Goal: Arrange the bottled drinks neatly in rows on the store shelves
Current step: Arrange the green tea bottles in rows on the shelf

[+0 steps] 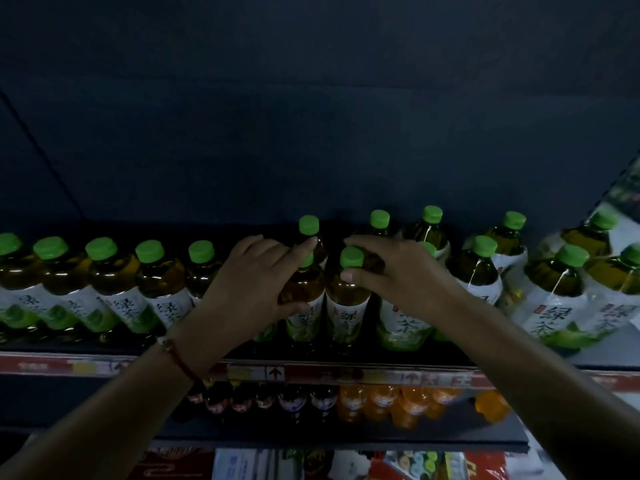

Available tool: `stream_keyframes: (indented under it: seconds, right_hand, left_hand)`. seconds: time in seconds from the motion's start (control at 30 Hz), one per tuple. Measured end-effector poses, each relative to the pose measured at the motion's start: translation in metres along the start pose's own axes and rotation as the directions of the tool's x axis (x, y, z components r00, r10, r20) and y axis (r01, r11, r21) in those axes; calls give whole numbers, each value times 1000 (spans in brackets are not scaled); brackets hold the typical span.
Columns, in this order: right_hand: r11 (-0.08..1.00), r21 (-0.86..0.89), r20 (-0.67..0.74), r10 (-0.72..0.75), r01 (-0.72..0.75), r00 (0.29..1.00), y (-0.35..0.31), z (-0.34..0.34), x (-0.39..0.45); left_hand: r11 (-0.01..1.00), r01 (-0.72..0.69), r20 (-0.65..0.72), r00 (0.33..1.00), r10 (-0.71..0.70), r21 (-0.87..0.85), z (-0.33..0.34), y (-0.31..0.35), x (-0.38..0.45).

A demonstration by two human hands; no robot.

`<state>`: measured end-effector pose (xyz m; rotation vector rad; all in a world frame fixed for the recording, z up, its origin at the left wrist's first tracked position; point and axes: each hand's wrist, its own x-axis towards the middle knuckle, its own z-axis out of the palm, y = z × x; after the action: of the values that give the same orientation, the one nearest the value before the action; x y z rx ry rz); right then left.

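Hands (325, 275) grip adjacent front-row bottles (327, 299).

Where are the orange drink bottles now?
In the head view, the orange bottles stand on the lower shelf, right of centre, below the red price strip and under the right forearm, immediately right of the dark bottles.

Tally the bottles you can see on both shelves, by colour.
Green-capped clear plastic green tea bottles, top shelf: 16
Dark-liquid plastic bottles, lower shelf: about 6, blurred
Orange-drink plastic bottles, lower shelf: about 5, blurred
Total: about 27
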<state>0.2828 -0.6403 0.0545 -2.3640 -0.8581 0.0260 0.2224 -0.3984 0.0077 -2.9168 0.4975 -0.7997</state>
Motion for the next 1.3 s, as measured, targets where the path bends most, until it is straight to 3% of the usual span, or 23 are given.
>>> stream_keyframes:
  seconds: [0.1, 0.2, 0.27, 0.33, 0.4, 0.47, 0.67, 0.93, 1.3]
  right_hand:
    - [969, 229, -23, 98, -90, 995, -4, -16, 5]
    - [963, 253, -53, 110, -93, 993, -11, -39, 25]
    - [973, 204, 37, 106, -111, 994, -19, -50, 48]
    - [992, 70, 214, 89, -106, 973, -27, -53, 74]
    - [996, -50, 401, 88, -74, 912, -35, -44, 96]
    - [984, -179, 488, 85, 5, 868, -41, -30, 112]
    - [933, -329, 352, -23, 147, 936, -38, -6, 123]
    - [908, -416, 300, 98, 37, 949, -25, -21, 109]
    - [879, -477, 321, 179, -5, 930, -30, -28, 98]
  left_hand:
    - [1000, 1, 25, 1000, -1, -3, 1, -2, -1]
    - [1000, -1, 15, 1000, 1, -31, 1, -2, -2]
    - [999, -3, 3, 1000, 3, -52, 0, -2, -2]
    - [996, 2, -1, 1000, -2, -87, 0, -1, -3]
    - [992, 7, -4, 1000, -8, -126, -2, -1, -4]
    - [991, 11, 1, 1000, -11, -136, -3, -3, -5]
    - [991, 2, 18, 1000, 1, -133, -5, -5, -6]
    - [988, -6, 10, 1000, 8, -155, -1, -7, -7]
    - [989, -14, 5, 1000, 15, -146, -1, -8, -6]
